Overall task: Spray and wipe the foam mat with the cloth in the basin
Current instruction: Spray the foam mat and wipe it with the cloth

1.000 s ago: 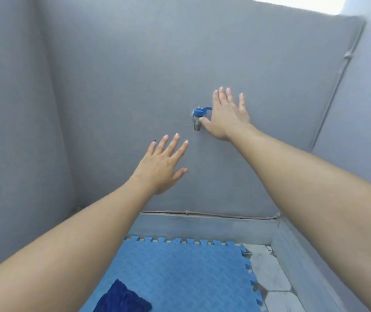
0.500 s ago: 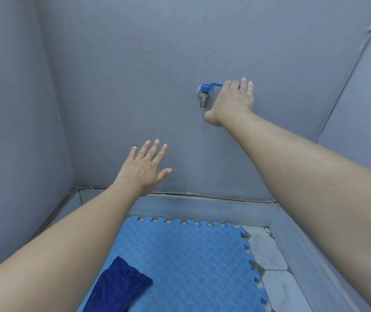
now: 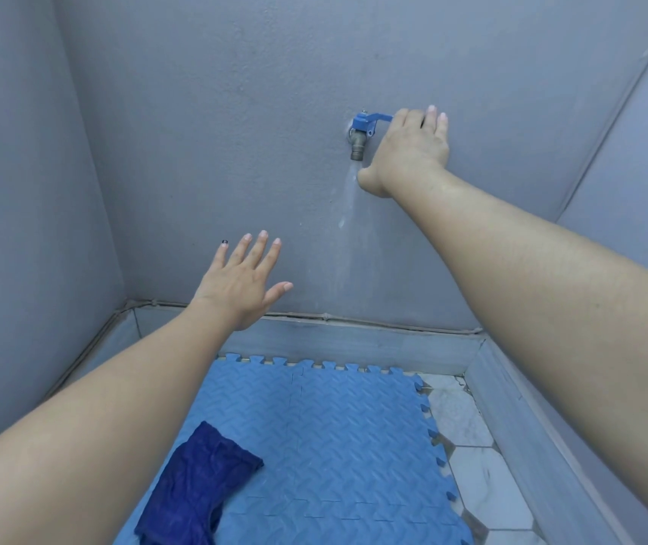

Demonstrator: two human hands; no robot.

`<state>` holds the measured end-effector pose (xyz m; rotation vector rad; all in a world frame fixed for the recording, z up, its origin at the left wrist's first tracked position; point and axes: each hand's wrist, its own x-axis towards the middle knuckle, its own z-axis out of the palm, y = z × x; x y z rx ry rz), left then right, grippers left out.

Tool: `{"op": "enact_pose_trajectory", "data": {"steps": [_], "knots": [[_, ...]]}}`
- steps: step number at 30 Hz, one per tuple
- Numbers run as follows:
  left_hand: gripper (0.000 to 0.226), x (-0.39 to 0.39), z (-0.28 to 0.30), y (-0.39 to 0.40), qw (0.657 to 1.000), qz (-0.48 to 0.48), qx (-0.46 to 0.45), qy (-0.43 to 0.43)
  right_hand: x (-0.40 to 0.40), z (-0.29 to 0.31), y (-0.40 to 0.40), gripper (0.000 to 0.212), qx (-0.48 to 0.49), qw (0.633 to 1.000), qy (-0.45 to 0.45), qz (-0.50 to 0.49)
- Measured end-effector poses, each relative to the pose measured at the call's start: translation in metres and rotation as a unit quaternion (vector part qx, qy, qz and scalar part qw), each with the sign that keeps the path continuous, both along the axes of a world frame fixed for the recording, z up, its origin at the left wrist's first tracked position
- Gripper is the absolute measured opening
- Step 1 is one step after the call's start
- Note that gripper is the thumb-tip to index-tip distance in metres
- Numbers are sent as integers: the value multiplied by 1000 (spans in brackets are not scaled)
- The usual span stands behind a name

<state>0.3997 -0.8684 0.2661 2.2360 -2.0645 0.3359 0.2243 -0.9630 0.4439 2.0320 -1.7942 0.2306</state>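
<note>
A blue foam mat (image 3: 338,438) with jagged interlocking edges lies flat on the basin floor. A dark blue cloth (image 3: 192,489) lies crumpled on its near left part. On the grey back wall sits a tap (image 3: 359,135) with a blue lever, and a thin stream of water (image 3: 348,214) falls from its spout. My right hand (image 3: 409,151) rests over the lever's end, fingers curled on it. My left hand (image 3: 242,283) hovers in the air below and left of the tap, fingers spread, holding nothing.
Grey walls enclose the basin on the left, back and right. A raised grey ledge (image 3: 354,340) runs along the foot of the back wall. Pale hexagon tiles (image 3: 472,466) show on the floor to the right of the mat.
My right hand has shifted onto the blue lever and water now runs from the tap. The view has tilted down, showing more of the mat and cloth. My left hand has sunk lower.
</note>
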Motion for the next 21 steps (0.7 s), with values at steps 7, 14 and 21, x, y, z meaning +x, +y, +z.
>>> {"op": "enact_pose_trajectory", "data": {"steps": [7,14,21], "knots": [[73,1,-8,0,1000,5,12,1,0,-18,-1,105,-44,999,-12,21],[72,0,-26,-3,1000,5,17,-2,-3,-39,-9,118,-102,993,-17,58],[73,1,-44,-3,1000,12,24,9,-10,-38,-30,128,-69,991,-65,95]]}}
